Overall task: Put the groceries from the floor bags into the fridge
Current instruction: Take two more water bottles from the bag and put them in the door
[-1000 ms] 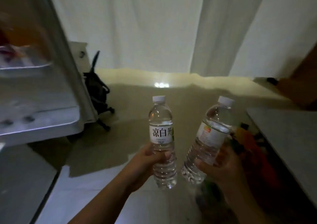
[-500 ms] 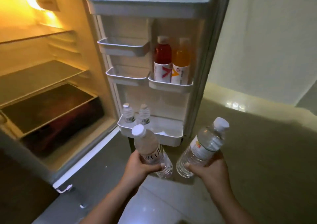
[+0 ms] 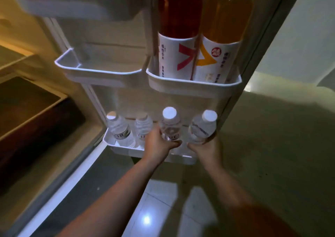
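Observation:
My left hand (image 3: 159,144) grips a clear water bottle (image 3: 170,126) with a white cap, upright over the bottom door shelf (image 3: 125,150) of the open fridge. My right hand (image 3: 206,147) grips a second water bottle (image 3: 204,128), held just right of the first above the same shelf. Two more water bottles (image 3: 119,129) (image 3: 143,128) stand in the left part of that shelf. Whether the held bottles touch the shelf floor is hidden by my hands.
A red drink bottle (image 3: 178,28) and an orange drink bottle (image 3: 224,33) stand in the door shelf (image 3: 192,86) above. Left of it is another door shelf (image 3: 97,72). The fridge interior with a dark drawer (image 3: 34,117) is at left. Floor tiles lie below.
I turned from the room to the open fridge door and came close. Both hands carried their bottles forward and down to the bottom door shelf, beside the two standing bottles.

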